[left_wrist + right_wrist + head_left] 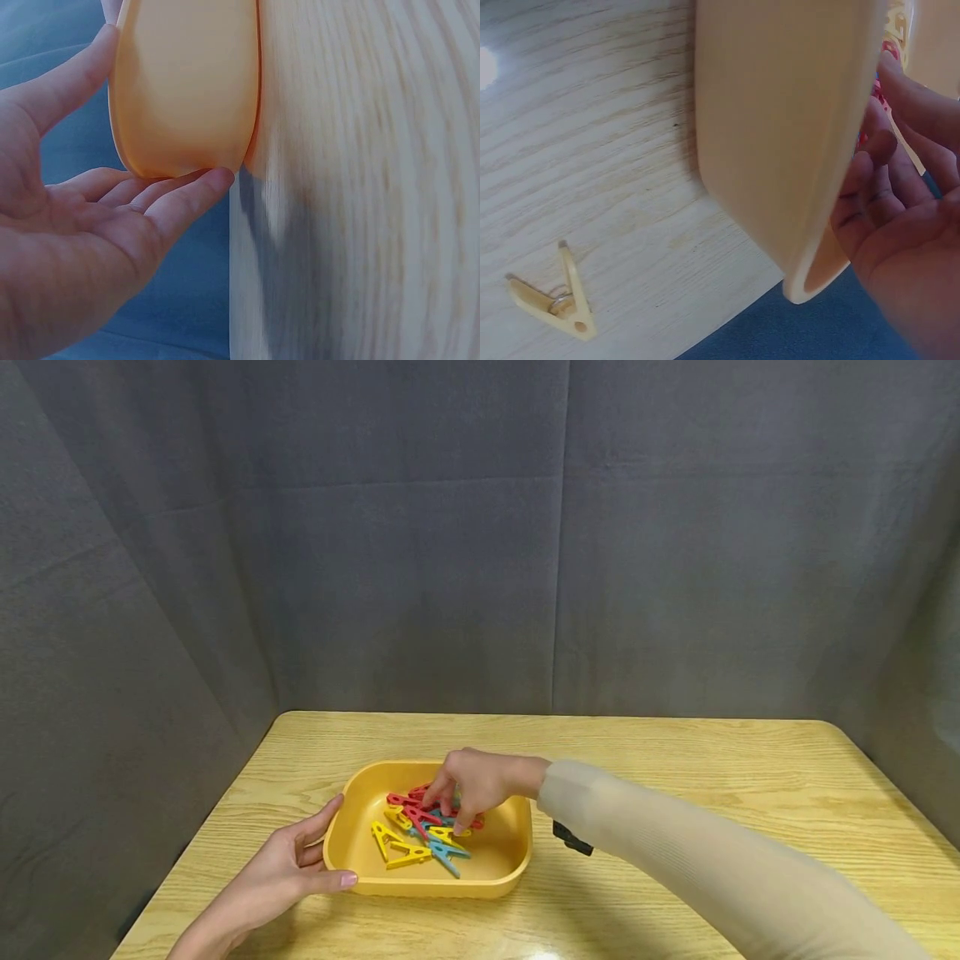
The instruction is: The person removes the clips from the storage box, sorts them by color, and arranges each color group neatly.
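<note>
You've got a tray [352,827] sitting on the tabletop [675,760], toward its left near part. A pile of clothespins [423,831] lies in the tray. Your left hand [281,868] rests against the tray's left wall, thumb at the near corner. Your right hand [468,785] reaches in from the right, fingertips down among the clothespins. One loose clothespin [555,304] lies on the tabletop just right of the tray.

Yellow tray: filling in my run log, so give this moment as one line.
left hand braces yellow tray | right hand reaches among clothespins | lone clothespin on table
</note>
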Action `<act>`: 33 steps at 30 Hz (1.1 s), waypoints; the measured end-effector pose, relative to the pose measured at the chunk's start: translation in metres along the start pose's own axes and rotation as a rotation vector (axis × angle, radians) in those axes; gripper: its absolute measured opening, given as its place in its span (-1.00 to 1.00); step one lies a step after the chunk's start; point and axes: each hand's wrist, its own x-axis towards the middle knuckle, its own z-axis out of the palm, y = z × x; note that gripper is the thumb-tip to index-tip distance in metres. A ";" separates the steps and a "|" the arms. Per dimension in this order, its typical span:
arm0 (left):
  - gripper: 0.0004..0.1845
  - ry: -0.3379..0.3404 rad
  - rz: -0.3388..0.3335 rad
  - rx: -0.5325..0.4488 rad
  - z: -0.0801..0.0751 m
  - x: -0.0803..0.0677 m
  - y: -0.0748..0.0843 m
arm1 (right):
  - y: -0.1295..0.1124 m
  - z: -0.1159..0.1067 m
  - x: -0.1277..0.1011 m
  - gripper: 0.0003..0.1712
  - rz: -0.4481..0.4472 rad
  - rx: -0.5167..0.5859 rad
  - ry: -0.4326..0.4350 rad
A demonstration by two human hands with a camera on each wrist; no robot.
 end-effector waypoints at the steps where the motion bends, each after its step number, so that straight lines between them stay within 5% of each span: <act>1: 0.18 0.000 0.004 0.003 0.000 0.000 0.000 | 0.000 0.001 -0.001 -0.46 0.004 0.001 0.004; 22: 0.17 -0.010 -0.001 -0.010 0.001 0.000 0.000 | 0.000 0.016 0.006 -0.49 0.017 0.051 0.082; 33: 0.15 -0.022 0.006 -0.015 0.000 0.001 0.000 | 0.001 0.020 0.012 -0.25 0.065 0.050 0.101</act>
